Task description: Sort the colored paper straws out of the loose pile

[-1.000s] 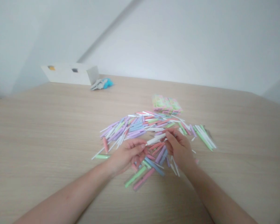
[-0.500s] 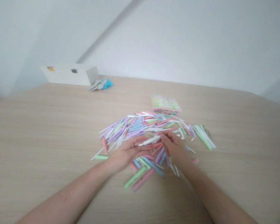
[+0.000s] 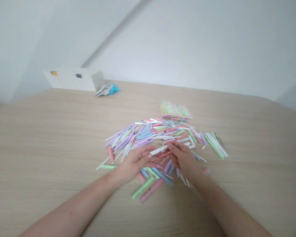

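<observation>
A heap of pastel pens and pen parts in purple, green, pink, blue and white lies spread on the wooden table. Over its near side my two hands meet. My left hand and my right hand both pinch the same white pen piece, one at each end, just above the heap. A green pen and a pink pen lie closest to me, below my hands.
A flat pack with green and pink print sits just beyond the heap. A white box stands at the far left of the table, with a grey and blue cloth-like bundle beside it. A plain wall rises behind.
Both hands have drawn slightly closer together and the white piece between them has shifted a little lower and left. The heap has not moved.
</observation>
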`<state>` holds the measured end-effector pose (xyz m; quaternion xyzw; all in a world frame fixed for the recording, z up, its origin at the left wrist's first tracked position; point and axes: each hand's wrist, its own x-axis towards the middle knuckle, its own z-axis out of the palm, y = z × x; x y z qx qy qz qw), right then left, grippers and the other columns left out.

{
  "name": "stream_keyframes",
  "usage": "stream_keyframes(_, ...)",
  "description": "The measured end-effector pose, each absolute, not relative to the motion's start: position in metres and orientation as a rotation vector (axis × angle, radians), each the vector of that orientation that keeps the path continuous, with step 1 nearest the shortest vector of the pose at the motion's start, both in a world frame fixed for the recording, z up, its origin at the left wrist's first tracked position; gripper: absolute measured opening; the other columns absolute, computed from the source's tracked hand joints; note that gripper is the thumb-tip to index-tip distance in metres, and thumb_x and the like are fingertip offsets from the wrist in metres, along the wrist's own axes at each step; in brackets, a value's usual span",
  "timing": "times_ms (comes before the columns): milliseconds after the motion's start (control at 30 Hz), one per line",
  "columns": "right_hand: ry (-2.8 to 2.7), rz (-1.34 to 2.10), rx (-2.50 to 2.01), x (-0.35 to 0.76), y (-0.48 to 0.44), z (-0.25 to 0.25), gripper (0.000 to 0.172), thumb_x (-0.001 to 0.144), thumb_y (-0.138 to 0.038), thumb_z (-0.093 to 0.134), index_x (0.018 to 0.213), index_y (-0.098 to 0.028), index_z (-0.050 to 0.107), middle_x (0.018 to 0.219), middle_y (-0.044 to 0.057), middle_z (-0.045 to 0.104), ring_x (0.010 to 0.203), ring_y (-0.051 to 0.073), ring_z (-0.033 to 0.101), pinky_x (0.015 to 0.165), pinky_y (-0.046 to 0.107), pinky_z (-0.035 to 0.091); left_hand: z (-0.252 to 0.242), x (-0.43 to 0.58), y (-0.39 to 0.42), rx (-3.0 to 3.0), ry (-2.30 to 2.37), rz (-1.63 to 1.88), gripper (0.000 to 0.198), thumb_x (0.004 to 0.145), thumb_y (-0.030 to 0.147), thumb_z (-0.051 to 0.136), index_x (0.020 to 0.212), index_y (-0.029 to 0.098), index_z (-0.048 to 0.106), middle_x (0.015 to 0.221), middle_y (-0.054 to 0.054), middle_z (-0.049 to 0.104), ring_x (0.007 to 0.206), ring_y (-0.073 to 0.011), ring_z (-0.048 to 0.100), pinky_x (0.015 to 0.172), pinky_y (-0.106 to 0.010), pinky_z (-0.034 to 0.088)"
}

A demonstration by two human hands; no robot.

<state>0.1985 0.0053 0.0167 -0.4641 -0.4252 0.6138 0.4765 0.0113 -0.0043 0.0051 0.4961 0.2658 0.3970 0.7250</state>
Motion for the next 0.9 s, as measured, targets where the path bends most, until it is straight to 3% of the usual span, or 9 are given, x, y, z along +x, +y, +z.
stream_keyframes(267, -0.997, 1.628, -1.079, 0.197, 0.004, 0.015, 0.026, 0.074, -0.039, 0.066, 0.072, -0.017, 0.053, 0.052, -0.007, 0.052, 0.032, 0.0, 0.015, 0.03, 0.015, 0.008, 0.008, 0.01, -0.003, 1.189, 0.671, 0.965, 0.041, 0.077, 0.025, 0.069, 0.113, 0.016, 0.052, 0.088, -0.006, 0.071, 0.077, -0.0193, 0.07, 0.073, -0.031, 0.054)
stream_keyframes(467, -1.046, 1.718, -1.089, 0.195, 0.001, 0.015, 0.023, 0.074, -0.038, 0.065, 0.077, -0.017, 0.057, 0.052, -0.008, 0.05, 0.033, 0.0, 0.02, 0.032, 0.015, 0.009, 0.009, 0.005, 0.0, 1.401, 0.846, 1.053, 0.025, 0.083, 0.033, 0.061, 0.098, 0.013, 0.061, 0.072, -0.002, 0.065, 0.061, -0.0129, 0.061, 0.058, -0.022, 0.049)
stream_keyframes(567, -0.949, 1.71, -1.068, 0.196, 0.002, 0.016, 0.021, 0.077, -0.036, 0.058, 0.082, -0.016, 0.062, 0.056, -0.005, 0.053, 0.035, 0.001, 0.021, 0.033, 0.015, 0.009, 0.01, 0.002, 0.001, 1.466, 0.843, 1.067, 0.023, 0.087, 0.035, 0.055, 0.095, 0.014, 0.059, 0.072, -0.001, 0.061, 0.062, -0.0125, 0.058, 0.06, -0.022, 0.047)
stream_keyframes(733, -0.785, 1.718, -0.95, 0.198, 0.006, 0.018, 0.015, 0.075, -0.029, 0.058, 0.074, -0.015, 0.062, 0.06, -0.003, 0.051, 0.042, 0.004, 0.033, 0.035, 0.015, 0.021, 0.011, 0.003, -0.003, 1.535, 0.882, 1.043, 0.027, 0.09, 0.039, 0.046, 0.094, 0.015, 0.057, 0.087, -0.004, 0.06, 0.076, -0.0159, 0.059, 0.072, -0.026, 0.047)
stream_keyframes(900, -0.884, 1.687, -0.806, 0.198, 0.005, 0.021, 0.012, 0.076, -0.028, 0.063, 0.075, -0.016, 0.064, 0.068, -0.001, 0.056, 0.054, 0.007, 0.048, 0.047, 0.017, 0.039, 0.019, 0.007, -0.009, 1.558, 0.917, 0.891, 0.03, 0.091, 0.043, 0.042, 0.09, 0.017, 0.056, 0.076, -0.003, 0.061, 0.067, -0.0164, 0.058, 0.064, -0.027, 0.049)
